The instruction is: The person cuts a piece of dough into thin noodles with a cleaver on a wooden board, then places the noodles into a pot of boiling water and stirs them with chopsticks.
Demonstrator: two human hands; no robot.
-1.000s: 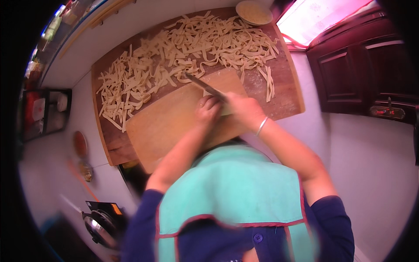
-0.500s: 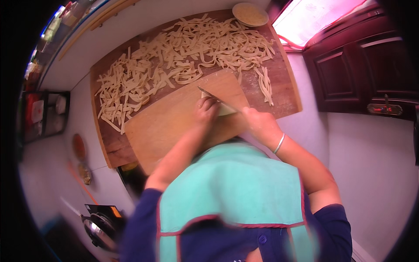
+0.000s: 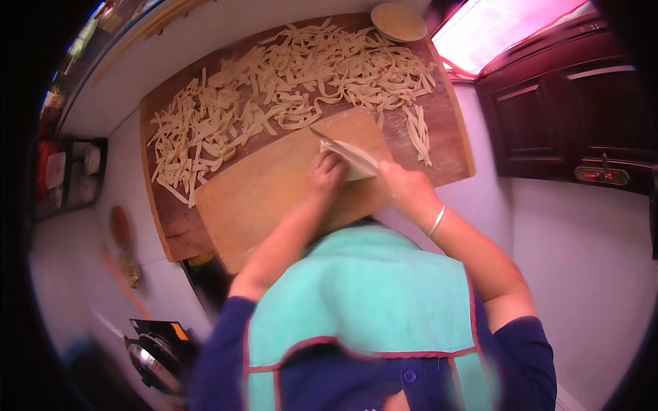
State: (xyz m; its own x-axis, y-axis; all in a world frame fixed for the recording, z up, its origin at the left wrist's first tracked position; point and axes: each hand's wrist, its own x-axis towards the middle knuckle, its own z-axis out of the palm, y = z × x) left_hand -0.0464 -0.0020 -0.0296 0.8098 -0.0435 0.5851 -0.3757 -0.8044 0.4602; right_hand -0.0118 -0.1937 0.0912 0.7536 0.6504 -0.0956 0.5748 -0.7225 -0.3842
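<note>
A pale folded sheet of dough (image 3: 361,171) lies near the right end of a wooden cutting board (image 3: 257,188). My left hand (image 3: 329,175) rests on its left part, fingers curled and pressing it down. The handle of a long knife (image 3: 334,146) is gripped in my right hand (image 3: 411,190), at the right of the dough. Its blade slants up and left along the dough's far edge, the tip reaching past my left fingertips. My right fingers hide the handle, and whether the blade touches the dough I cannot tell.
Beyond the board, many cut noodle strips (image 3: 301,68) cover the larger wooden worktop (image 3: 181,240). A bowl of pale contents (image 3: 399,22) stands at the far right corner. Dark cabinet doors (image 3: 548,109) are to the right; a lidded pan (image 3: 154,359) sits low at the left.
The knife has shifted slightly away from my body, and more of the dough shows between the blade and my left hand. Both hands keep their hold.
</note>
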